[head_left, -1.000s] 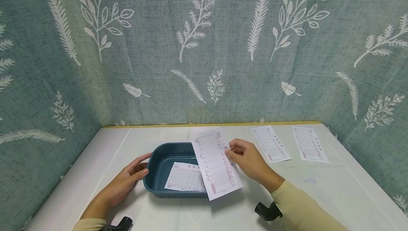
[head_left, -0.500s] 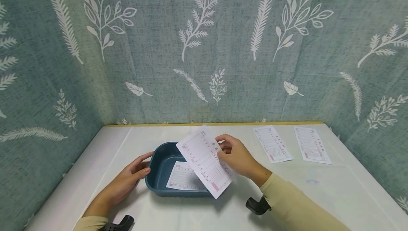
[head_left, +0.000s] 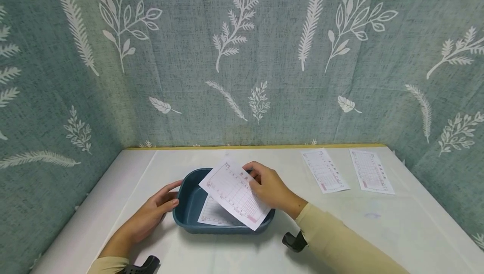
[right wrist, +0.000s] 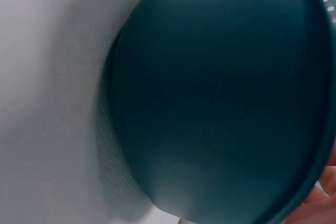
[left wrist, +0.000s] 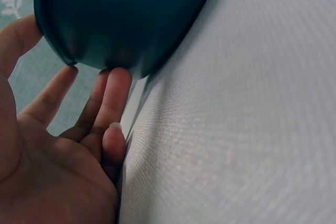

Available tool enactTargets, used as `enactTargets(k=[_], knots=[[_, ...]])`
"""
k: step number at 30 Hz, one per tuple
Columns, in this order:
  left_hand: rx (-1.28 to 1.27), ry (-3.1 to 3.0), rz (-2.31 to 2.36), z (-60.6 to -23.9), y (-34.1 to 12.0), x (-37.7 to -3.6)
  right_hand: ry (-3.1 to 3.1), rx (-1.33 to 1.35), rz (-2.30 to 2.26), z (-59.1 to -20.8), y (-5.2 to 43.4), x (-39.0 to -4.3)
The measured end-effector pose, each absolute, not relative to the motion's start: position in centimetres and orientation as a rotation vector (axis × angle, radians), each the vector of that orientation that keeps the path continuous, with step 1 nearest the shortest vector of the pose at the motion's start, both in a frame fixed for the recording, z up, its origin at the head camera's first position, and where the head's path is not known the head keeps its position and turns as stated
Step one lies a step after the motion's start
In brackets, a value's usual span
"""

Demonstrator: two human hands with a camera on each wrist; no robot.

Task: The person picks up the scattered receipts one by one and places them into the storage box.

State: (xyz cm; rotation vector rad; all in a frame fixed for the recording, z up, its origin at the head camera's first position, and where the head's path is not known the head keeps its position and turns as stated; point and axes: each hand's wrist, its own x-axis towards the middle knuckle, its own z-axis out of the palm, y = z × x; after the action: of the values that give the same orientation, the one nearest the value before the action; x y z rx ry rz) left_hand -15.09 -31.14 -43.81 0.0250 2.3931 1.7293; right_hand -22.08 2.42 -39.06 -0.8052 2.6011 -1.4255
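My right hand (head_left: pixel 273 188) pinches a printed paper form (head_left: pixel 236 192) at its right edge, thumb on top. The form is tilted above the blue-green plastic basin (head_left: pixel 185 219). Inside the basin lies another printed form (head_left: pixel 211 214), partly covered by the held one. My left hand (head_left: pixel 149 213) is at the basin's left end. In the left wrist view, the fingertips of that hand (left wrist: pixel 68 145) touch the outer wall and rim of the basin (left wrist: pixel 121 19), not curled round it. In the right wrist view the basin (right wrist: pixel 220 98) fills most of the picture, and only some fingers (right wrist: pixel 315 208) show.
Two more printed forms, a nearer one (head_left: pixel 326 171) and one farther right (head_left: pixel 372 171), lie flat at the table's back right. The white table (head_left: pixel 340 211) ends at a yellow strip (head_left: pixel 189 148) before a patterned cloth backdrop (head_left: pixel 196 114).
My right hand has moved left with the pinched form, which has turned and come further over the basin. The left hand stays against the basin. The loose forms lie unchanged.
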Motion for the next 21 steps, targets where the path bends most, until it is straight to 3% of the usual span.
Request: enactTargets(k=[21], knots=[[0.003, 2.386, 1.734, -43.9, -31.2, -15.1, 2.731, -1.011, -0.887, -40.0, 0.3, -23.1]])
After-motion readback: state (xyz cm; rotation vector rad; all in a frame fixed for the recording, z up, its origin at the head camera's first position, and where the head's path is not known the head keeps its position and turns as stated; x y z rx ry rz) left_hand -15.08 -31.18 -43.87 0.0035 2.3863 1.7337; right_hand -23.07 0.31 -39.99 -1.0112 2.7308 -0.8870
